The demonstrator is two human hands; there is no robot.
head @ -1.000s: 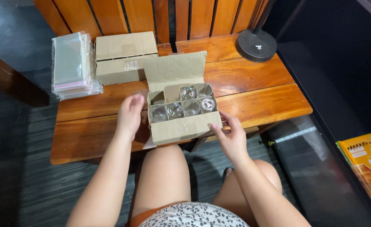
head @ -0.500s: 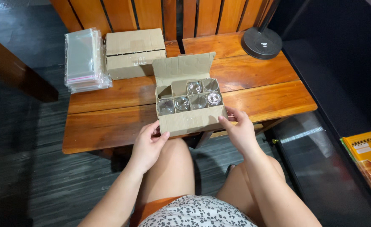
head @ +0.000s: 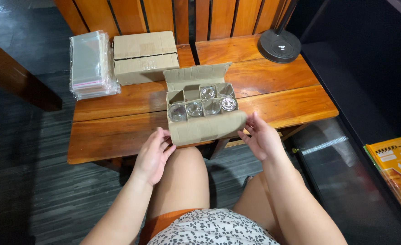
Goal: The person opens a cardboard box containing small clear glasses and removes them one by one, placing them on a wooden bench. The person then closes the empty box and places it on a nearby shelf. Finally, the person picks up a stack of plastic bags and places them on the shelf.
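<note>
Both hands, left [head: 153, 155] and right [head: 259, 139], grips released, touch an open box [head: 205, 127] of glasses [head: 194, 109] at the counter [head: 114, 136] edge.

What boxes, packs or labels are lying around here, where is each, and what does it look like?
Open cardboard box: table's near edge, brown, divided into cells holding clear glasses, between the left hand and right hand.
Closed cardboard box: table's far left, brown, rectangular.
Stack of clear plastic bags: left of it, glossy.
Yellow paper package: far right, with a label.
</note>
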